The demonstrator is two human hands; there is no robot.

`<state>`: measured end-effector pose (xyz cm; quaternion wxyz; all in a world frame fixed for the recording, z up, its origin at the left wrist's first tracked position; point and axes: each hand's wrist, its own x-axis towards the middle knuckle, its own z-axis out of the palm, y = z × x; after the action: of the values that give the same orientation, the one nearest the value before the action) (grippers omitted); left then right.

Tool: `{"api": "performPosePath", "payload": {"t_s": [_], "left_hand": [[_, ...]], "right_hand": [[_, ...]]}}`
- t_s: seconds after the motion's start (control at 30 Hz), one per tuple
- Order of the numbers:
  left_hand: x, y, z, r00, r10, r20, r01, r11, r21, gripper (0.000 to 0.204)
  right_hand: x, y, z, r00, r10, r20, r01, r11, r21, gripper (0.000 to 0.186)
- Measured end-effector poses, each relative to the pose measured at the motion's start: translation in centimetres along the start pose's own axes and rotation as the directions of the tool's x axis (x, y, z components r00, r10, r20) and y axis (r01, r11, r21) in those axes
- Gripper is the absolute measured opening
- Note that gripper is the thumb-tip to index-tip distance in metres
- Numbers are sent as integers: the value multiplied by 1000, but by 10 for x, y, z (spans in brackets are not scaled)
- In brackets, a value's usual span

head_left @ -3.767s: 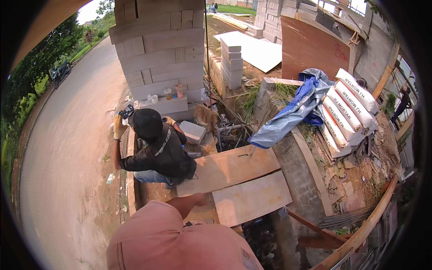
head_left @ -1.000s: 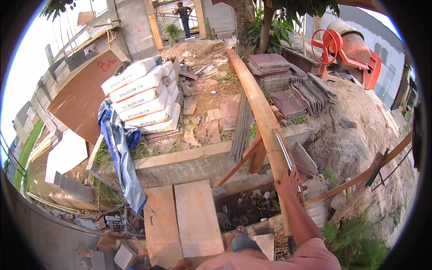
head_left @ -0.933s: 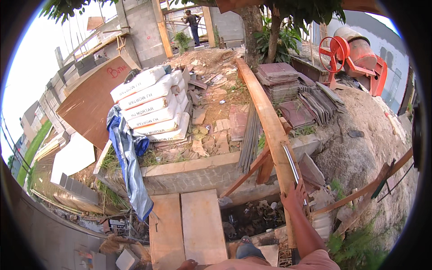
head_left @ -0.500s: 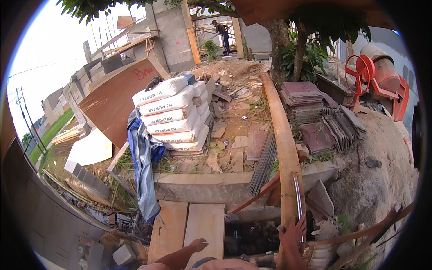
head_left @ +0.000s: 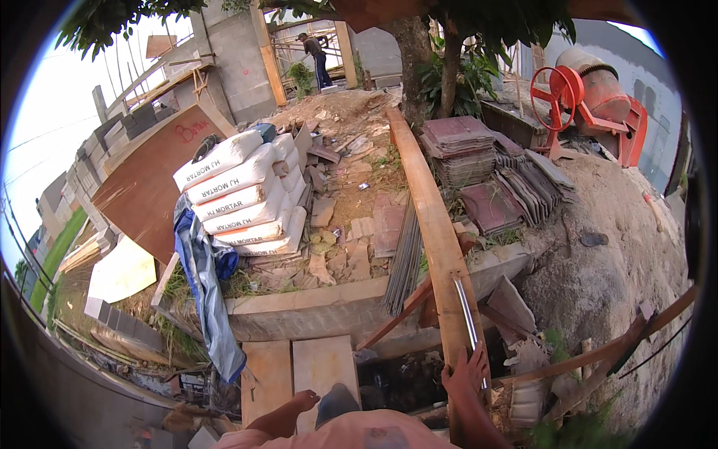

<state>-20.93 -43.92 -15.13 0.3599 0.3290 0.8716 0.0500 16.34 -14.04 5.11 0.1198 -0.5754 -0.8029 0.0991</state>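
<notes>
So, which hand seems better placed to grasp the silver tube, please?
Probably the right hand: it is at the silver tube along the wooden beam; the left hand is over the boards.

Slim silvery rod [head_left: 465,310] along the right edge of a long wooden plank [head_left: 425,202]

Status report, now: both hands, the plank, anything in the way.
Right hand on wooden plank, across metal tube. Left hand appears empty, over boards. Plank stretches ahead; dark gap between it and boards.

salmon-pink shirt [head_left: 325,434], greyish patch [head_left: 386,437] on its front, blue-grey legwear [head_left: 336,405], bare forearms [head_left: 479,414], bare fingers [head_left: 478,357]
</notes>
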Motion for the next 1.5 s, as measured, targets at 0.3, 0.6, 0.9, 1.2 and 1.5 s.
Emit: {"api": "performPosePath", "payload": {"t_s": [0.3, 0.6, 0.9, 1.2, 1.5], "left_hand": [[12, 5, 4, 996, -58, -69, 33, 946, -322, 55], [-66, -120, 70, 921, -314, 231, 345, 932, -109, 50], [-96, -116, 114, 953, -302, 30, 268, 789, -554, 43], [-112, -79, 128, 928, -328, -175, 126, 720, -683, 38], [-110, -111, 144, 946, -311, 94, 325, 920, -221, 50]], "right_hand": [[6, 33, -20, 994, 95, 52, -100, 990, 100, 53], [36, 14, -32, 992, 35, 121, -44, 996, 72, 35], [219, -31, -11, 997, -71, -36, 72, 997, 13, 30], [223, -50, 65, 957, -83, -279, 61, 994, -87, 52], [221, -54, 64, 976, -41, -215, 35, 999, -30, 54]]}}
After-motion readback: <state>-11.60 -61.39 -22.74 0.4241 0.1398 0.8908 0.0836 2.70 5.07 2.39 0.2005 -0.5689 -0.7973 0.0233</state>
